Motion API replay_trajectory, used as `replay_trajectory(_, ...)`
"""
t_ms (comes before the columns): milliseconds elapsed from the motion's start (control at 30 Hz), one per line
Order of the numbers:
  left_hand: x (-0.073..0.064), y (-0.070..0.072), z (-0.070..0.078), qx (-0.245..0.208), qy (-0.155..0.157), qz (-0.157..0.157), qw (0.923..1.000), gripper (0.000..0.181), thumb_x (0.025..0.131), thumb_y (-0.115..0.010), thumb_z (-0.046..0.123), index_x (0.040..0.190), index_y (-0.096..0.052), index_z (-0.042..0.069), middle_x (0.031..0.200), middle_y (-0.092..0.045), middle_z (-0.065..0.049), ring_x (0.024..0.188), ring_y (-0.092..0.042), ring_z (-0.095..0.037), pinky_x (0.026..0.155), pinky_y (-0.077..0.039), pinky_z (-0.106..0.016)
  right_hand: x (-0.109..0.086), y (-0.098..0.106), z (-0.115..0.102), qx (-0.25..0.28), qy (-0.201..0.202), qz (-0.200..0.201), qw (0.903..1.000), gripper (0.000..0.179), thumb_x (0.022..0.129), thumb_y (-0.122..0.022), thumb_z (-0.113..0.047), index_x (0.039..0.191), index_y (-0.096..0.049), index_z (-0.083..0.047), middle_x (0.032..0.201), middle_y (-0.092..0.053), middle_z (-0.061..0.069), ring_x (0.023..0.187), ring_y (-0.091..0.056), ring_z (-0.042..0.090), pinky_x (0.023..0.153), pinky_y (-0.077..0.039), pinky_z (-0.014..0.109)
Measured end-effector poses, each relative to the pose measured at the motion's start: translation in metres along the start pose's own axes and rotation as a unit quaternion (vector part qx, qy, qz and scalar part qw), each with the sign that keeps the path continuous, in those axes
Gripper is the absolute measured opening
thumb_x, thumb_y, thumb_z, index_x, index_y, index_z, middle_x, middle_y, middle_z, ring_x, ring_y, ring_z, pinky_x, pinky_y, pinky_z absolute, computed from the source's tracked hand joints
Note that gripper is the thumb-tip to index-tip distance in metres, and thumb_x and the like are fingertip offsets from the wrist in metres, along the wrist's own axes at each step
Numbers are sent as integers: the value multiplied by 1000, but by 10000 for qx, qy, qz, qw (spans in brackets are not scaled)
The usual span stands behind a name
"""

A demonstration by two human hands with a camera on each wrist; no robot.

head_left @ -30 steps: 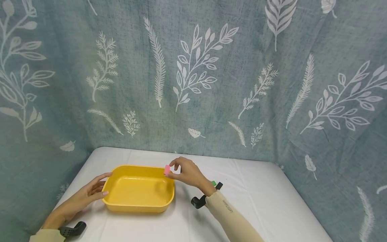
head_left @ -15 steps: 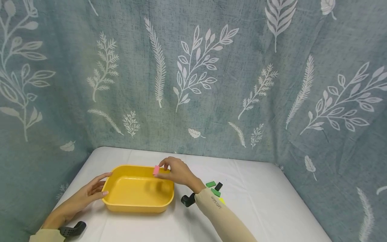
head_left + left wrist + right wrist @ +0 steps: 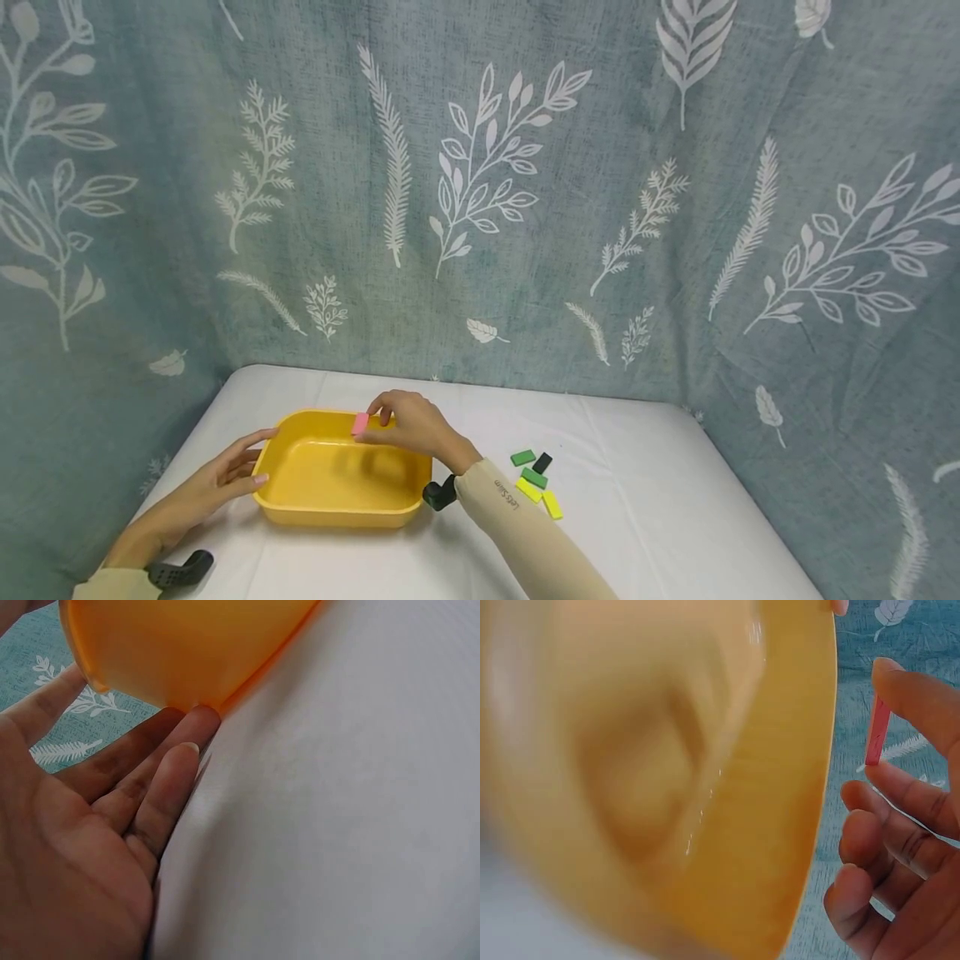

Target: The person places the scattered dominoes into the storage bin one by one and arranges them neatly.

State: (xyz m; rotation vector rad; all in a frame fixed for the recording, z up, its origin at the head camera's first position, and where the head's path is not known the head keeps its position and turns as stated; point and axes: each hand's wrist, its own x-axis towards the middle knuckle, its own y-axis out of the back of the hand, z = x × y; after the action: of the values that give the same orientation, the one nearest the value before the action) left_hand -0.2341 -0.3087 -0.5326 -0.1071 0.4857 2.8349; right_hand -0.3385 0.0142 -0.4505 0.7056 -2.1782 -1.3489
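Observation:
A yellow tub (image 3: 279, 482) stands on the white table (image 3: 637, 517), and its inside looks bare. Over its far rim my right hand (image 3: 405, 425) pinches a small pink block (image 3: 360, 423) between thumb and forefinger. In the right wrist view the pink block (image 3: 877, 731) shows edge-on between those fingertips, beside the tub's rim (image 3: 810, 772). My left hand (image 3: 225, 475) rests flat with straight fingers against the tub's left side. In the left wrist view its fingertips (image 3: 187, 742) touch the tub's base (image 3: 187, 652).
Several small blocks lie on the table right of the tub: green ones (image 3: 522, 457) (image 3: 534, 477), a black one (image 3: 542, 462) and yellow ones (image 3: 552, 504). A patterned blue-grey curtain (image 3: 480, 183) closes off the back and sides. Black wrist mounts (image 3: 180, 571) show on both arms.
My right hand has carried the pink block leftward, from the tub's far right corner to above its far rim. Its arm no longer covers the loose blocks. The left hand stayed put.

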Motion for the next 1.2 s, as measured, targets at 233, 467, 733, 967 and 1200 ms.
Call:
replay_trajectory(233, 1, 1, -2, -53, 23, 23, 10000, 81, 101, -67, 35, 164, -19, 19, 161, -27, -31, 142, -34, -52, 108, -36, -71, 10, -4, -9, -53, 19, -186, 9998, 49, 88, -76, -58, 118, -70, -19, 87, -64, -13, 79, -56, 4, 70, -47, 20)
replay_trajectory(467, 0, 1, -1, -55, 60, 31, 10000, 82, 100, -67, 35, 164, -19, 17, 159, -29, -32, 142, -34, -52, 109, -35, -70, 19, -6, -14, -28, -31, -344, 9994, 47, 90, -75, -55, 118, -69, -19, 80, -62, -14, 69, -54, 5, 61, -45, 19)
replay_trajectory(733, 0, 1, 1, -126, 75, 31, 9999, 82, 100, -68, 35, 164, -20, 19, 159, -28, -32, 145, -27, -54, 111, -31, -71, 28, -18, -16, -31, -3, -402, 9992, 49, 89, -76, -56, 119, -69, -18, 78, -61, -14, 65, -54, 4, 60, -45, 18)
replay_trajectory(967, 0, 1, -3, -185, 61, -2, 9998, 80, 101, -67, 32, 165, -19, 19, 159, -28, -33, 144, -31, -53, 110, -33, -71, 35, -27, -25, -7, -65, -571, 9983, 49, 88, -76, -57, 119, -69, -20, 76, -62, -16, 63, -56, 3, 58, -46, 19)
replay_trajectory(1200, 0, 2, -1, -122, 51, 21, 9999, 77, 102, -65, 33, 164, -21, 22, 159, -30, -30, 142, -35, -50, 109, -37, -68, 39, -36, -36, -115, -186, -731, 9971, 50, 87, -76, -58, 119, -69, -21, 69, -63, -19, 61, -59, 2, 57, -46, 19)
